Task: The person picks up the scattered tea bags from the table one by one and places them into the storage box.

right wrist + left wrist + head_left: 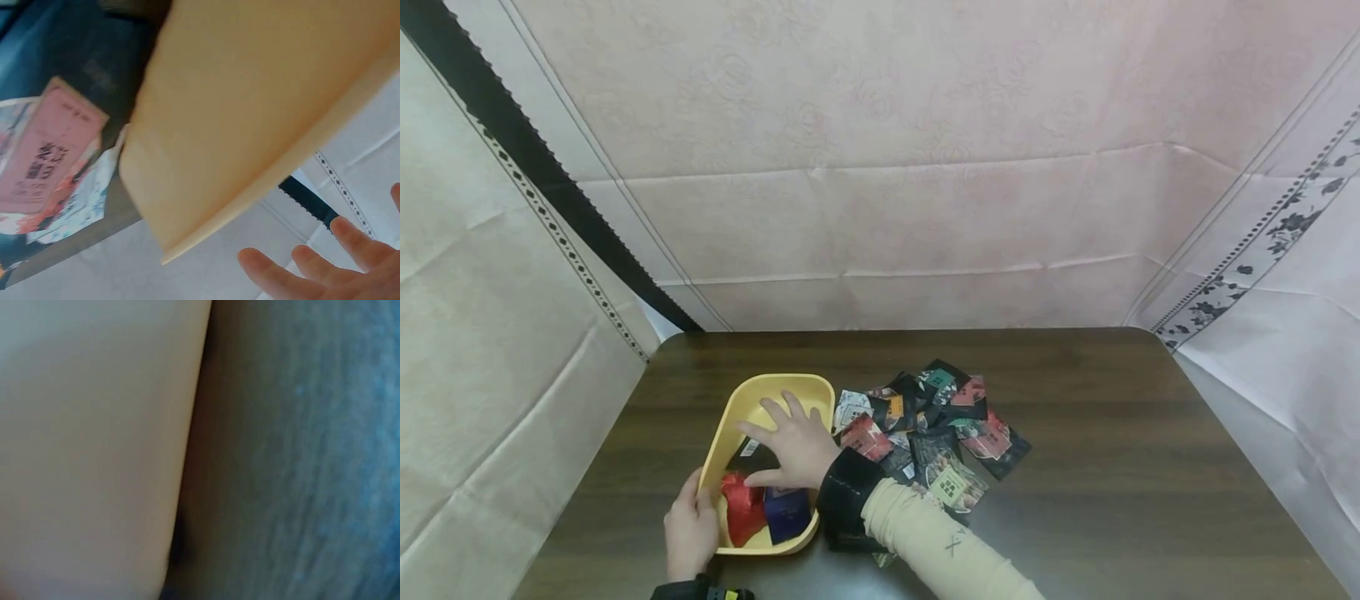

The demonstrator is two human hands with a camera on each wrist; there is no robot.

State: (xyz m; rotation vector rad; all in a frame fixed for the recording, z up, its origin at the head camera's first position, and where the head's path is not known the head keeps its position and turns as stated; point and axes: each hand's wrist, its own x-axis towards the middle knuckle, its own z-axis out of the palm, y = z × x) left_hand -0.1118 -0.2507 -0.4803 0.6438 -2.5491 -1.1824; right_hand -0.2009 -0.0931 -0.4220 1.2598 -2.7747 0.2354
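A yellow plastic bin stands at the left of the table, tilted toward me in the head view. My left hand grips its left side near the front corner. Over the bin's opening my right hand is held with its fingers spread and nothing in them. Inside lie a red shiny packet, a dark blue packet and a black packet with a white label, partly under the right hand. The right wrist view shows the bin's outer wall beside the spread fingertips.
Right of the bin, a loose pile of flat dark packets with coloured labels covers part of the brown wooden table. Some lie partly under the right forearm. Pale patterned cloth hangs behind and at both sides.
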